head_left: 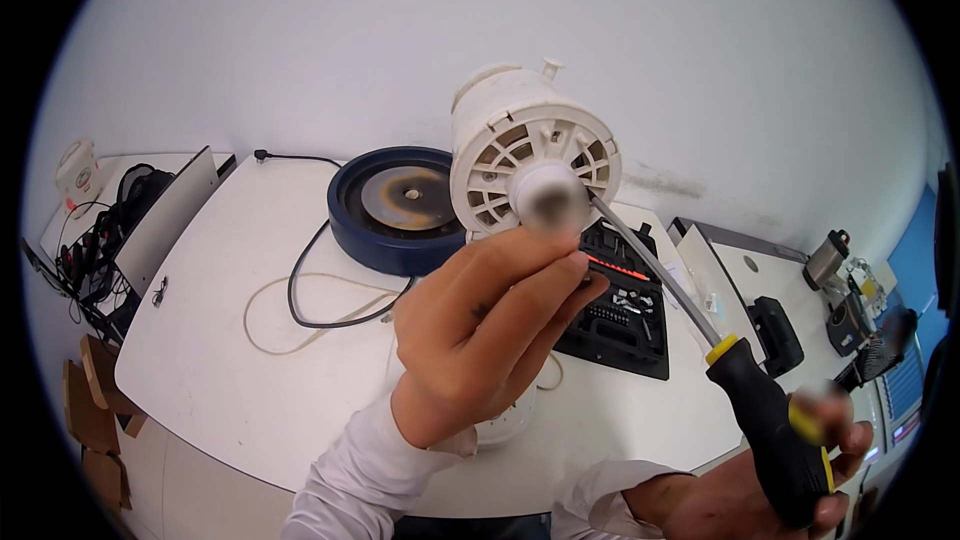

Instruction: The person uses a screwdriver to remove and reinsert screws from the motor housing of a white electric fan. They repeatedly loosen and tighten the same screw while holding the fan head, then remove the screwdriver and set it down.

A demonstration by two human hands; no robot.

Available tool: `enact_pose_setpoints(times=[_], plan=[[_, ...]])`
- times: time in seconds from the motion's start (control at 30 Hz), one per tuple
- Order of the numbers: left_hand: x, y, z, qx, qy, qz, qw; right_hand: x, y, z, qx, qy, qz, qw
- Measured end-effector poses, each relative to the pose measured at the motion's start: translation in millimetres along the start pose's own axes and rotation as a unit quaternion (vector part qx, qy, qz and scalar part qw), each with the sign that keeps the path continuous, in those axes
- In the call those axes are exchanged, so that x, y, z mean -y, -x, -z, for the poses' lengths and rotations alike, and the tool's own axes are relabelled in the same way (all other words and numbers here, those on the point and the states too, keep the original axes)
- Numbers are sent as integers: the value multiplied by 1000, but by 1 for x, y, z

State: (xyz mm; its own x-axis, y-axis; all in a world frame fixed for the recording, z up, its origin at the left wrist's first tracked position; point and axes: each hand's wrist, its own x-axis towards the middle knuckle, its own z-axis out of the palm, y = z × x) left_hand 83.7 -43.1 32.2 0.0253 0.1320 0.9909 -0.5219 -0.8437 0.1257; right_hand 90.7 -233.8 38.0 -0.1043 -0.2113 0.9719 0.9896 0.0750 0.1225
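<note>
A white fan motor housing (pixel 480 110) with a slotted round front rises above the table; a blurred patch covers part of its central hub (pixel 535 185). My left hand (pixel 480 330) is in front of it, fingers pressed together just under the hub. What they pinch, if anything, is hidden. My right hand (pixel 720 485), at the lower right, grips the black and yellow handle of a long screwdriver (pixel 765 420). Its steel shaft slants up to the left, and the tip meets the housing front beside the hub. Behind my left wrist a white base (pixel 512 427) partly shows.
A dark blue round appliance (pixel 350 230) with a stained metal plate and black cord (pixel 293 285) stands behind my left hand. An open black tool case (pixel 640 345) lies to the right. A black case (pixel 775 335) is on the right-hand table; a grey panel (pixel 165 230) borders the left.
</note>
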Motion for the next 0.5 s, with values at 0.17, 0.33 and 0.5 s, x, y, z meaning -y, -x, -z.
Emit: enact_pose_setpoints(times=[0.17, 0.33, 0.5], plan=[[1, -2, -2, -1, -4, -26, 1000, -4, -5, 8, 13, 87, 64, 994], [4, -1, -4, -4, -15, -42, 999, 5, -2, 5, 16, 141, 53, 988], [2, -3, 2, 1, -43, -46, 998, -1, -4, 13, 63, 170, 88, 979]])
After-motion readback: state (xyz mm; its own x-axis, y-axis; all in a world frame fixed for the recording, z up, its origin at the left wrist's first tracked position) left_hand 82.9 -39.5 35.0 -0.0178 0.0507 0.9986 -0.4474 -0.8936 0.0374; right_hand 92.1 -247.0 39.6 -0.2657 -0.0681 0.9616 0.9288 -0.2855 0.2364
